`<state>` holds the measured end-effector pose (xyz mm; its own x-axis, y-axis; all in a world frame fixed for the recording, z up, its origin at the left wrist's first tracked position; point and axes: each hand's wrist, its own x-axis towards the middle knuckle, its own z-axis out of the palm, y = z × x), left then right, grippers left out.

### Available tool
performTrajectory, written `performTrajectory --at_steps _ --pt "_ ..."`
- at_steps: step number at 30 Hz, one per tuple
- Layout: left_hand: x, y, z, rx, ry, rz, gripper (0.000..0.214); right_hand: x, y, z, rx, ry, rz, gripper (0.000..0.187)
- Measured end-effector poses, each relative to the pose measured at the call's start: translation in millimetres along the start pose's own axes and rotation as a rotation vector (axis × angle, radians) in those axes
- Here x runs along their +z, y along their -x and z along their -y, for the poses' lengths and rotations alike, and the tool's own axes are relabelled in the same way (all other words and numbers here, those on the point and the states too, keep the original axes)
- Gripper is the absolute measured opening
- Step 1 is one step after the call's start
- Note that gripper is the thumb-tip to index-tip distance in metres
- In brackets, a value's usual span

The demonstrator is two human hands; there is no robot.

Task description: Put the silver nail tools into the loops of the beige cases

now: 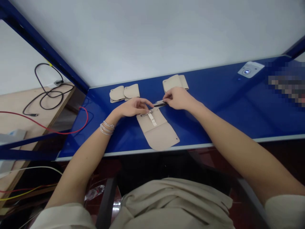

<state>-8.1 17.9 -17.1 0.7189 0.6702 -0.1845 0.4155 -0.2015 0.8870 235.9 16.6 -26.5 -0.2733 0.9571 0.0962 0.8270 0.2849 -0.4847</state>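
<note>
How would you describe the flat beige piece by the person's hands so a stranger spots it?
On the blue table, near the person's edge, the beige piece lies flat just below the left hand and right hand. Unlike the folded beige pieces behind it, it is spread open, with a pale strap.

Bright, even light fills the scene, seemingly from overhead, leaving the white panel [152, 38] pale and almost shadowless. The glossy blue tabletop [221, 111] carries soft glare and faint reflections, and shadows under the beige flap [162, 136] stay weak. The wide lens bends lines toward the frame's edges and stretches the forearms [233, 149]. A blocky pixelated patch [287, 82] obscures the right side, and the floor [207, 156] below falls dim.
</note>
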Motion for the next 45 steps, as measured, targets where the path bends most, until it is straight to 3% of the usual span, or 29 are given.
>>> performTrajectory --at_steps 8,15,20,31,45 --pt "0.5 -0.5 -1.0 -0.019 -0.003 -0.002 0.049 -2.5 2.0 3.3 -0.012 -0.035 -0.119 0.018" --pt "-0.2 -3.6 6.8 -0.006 0.022 -0.052 0.042 -9.0 9.9 9.4 -0.255 -0.173 0.063 0.018" --pt "1.3 -6.4 8.6 0.001 0.069 -0.123 0.039 -2.2 10.9 9.9 -0.334 -0.077 0.059 0.017" --pt "-1.4 -5.1 11.7 0.045 0.046 -0.083 0.053 0.6 14.3 16.9 -0.330 -0.050 0.067 0.018" --pt "0.9 -5.7 11.6 0.025 0.015 -0.091 0.045 6.9 13.2 14.5 -0.384 -0.076 0.023 0.019"
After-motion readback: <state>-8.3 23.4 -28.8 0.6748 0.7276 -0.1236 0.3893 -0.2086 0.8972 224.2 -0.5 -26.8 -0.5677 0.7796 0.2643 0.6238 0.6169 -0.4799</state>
